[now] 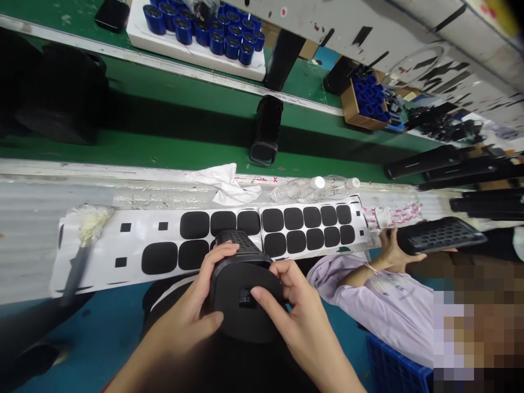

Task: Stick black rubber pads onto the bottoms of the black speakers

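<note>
Black speaker [241, 311] half-hidden by left hand [184, 297], right hand [295, 311]

The person's left hand [184, 295] and right hand [286, 311] cover much of the black speaker [241, 305], hiding parts of its sides, and the small label [248, 298] on its end is too small to read. A block of blur [470, 327] hides the lower right corner, beside a co-worker's lilac sleeve [376, 305]. The blue crate [393, 365] is cut off by the bottom edge, the white tray [196, 52] of blue cups by the top edge. The small black parts [446, 125] at far right are too small to tell apart, and the red print on the paper strip [393, 215] is unreadable
</note>
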Available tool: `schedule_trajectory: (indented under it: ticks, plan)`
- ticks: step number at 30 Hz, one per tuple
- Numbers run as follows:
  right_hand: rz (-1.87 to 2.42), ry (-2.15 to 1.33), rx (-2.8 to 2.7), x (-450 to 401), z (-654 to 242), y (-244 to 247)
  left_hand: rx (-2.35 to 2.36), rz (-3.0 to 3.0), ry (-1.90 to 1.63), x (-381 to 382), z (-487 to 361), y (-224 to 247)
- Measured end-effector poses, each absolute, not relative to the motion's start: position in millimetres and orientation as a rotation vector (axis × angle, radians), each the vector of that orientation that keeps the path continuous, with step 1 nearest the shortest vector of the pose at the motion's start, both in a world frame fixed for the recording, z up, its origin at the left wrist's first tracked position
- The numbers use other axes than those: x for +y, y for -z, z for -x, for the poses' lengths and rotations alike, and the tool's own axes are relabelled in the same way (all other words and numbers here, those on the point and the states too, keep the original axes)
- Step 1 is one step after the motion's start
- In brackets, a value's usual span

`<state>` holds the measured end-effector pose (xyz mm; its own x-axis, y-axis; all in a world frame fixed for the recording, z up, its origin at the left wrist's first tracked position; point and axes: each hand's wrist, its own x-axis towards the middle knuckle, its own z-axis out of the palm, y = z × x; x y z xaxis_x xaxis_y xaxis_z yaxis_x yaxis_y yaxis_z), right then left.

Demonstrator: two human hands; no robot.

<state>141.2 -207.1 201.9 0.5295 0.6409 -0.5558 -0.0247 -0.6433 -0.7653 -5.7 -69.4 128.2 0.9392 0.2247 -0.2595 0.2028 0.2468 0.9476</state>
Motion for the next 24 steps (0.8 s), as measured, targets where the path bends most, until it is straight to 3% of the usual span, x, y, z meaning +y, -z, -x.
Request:
schedule_trajectory:
  ticks: [16,24]
  plan:
    - [1.964,-1.221,-0.425,-208,-138,-203,0.354,-1.490,-0.055,-71,0,-128]
    - [2.168,-1.146,-0.683,-215,-143,-211,0.415,-1.526,-0.067,-73,-3,-129]
